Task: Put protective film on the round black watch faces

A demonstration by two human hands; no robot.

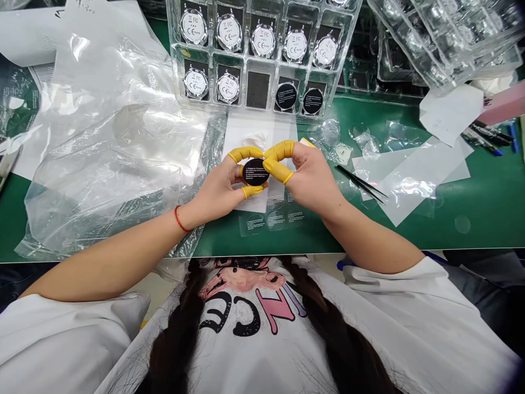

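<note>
A round black watch face (pixel 255 173) with white printed text is held by its rim in my left hand (pixel 223 189), whose fingertips wear yellow finger covers. My right hand (pixel 308 172), also with yellow covers, pinches at the upper right edge of the face; whether a film lies between thumb and finger is too small to tell. Beneath the hands lie a white paper (pixel 257 205) and a clear label sheet (pixel 275 220) with printed round stickers. Beyond them stands a clear tray (pixel 241 108) with silver watch bodies, two black-faced ones and a vacant compartment.
Large clear plastic bags (pixel 118 148) cover the left of the green table (pixel 410 235). Black tweezers (pixel 361 183) and translucent sheets (pixel 414 180) lie to the right. Stacked clear trays (pixel 455 44), a pink object (pixel 504 104) and pens (pixel 484 139) are at the back right.
</note>
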